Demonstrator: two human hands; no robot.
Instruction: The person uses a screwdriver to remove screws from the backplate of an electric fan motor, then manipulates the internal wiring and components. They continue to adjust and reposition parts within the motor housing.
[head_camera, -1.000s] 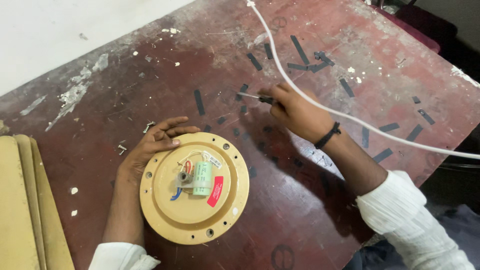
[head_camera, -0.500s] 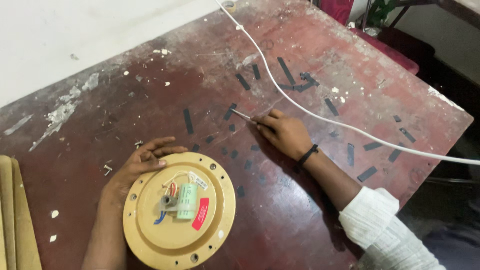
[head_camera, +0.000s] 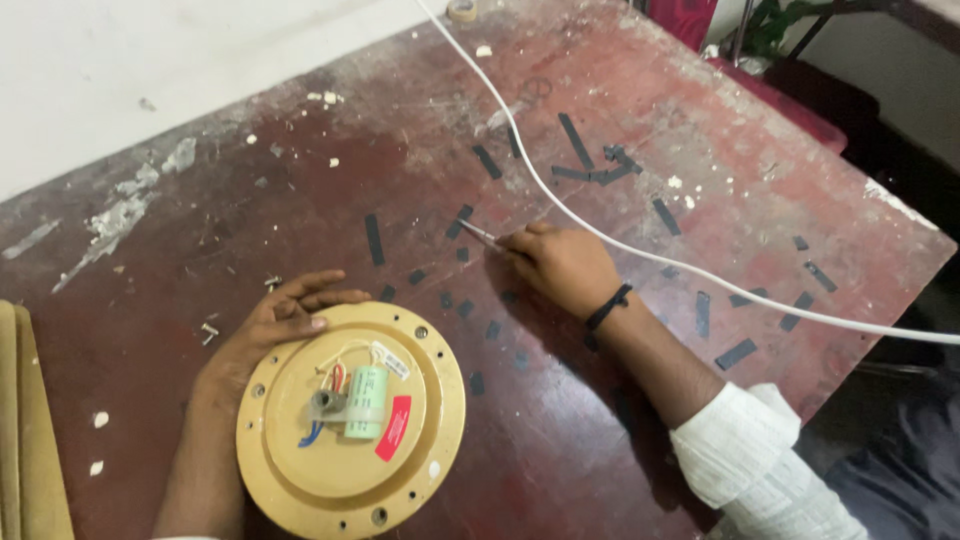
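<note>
A round tan metal housing (head_camera: 300, 470) lies on the worn red table (head_camera: 420, 100). A pale green capacitor (head_camera: 367, 402) with red, white and blue wires sits in its middle, beside a red sticker. My left hand (head_camera: 270, 325) rests flat on the table, fingers against the housing's upper left rim. My right hand (head_camera: 560, 265) lies to the right of it, closed around a thin screwdriver (head_camera: 480, 234) whose metal tip points up-left over the table. A black band circles that wrist.
A white cable (head_camera: 640, 250) crosses the table from top centre to the right edge, just behind my right hand. Several black tape strips (head_camera: 575, 140) are stuck to the surface. Small screws (head_camera: 208, 330) lie left of the housing. A tan panel (head_camera: 30, 430) leans at the left edge.
The view has shifted, so everything sits lower and further right in the frame. My right hand has dropped closer to the table with the screwdriver. My left hand stays on the housing's rim.
</note>
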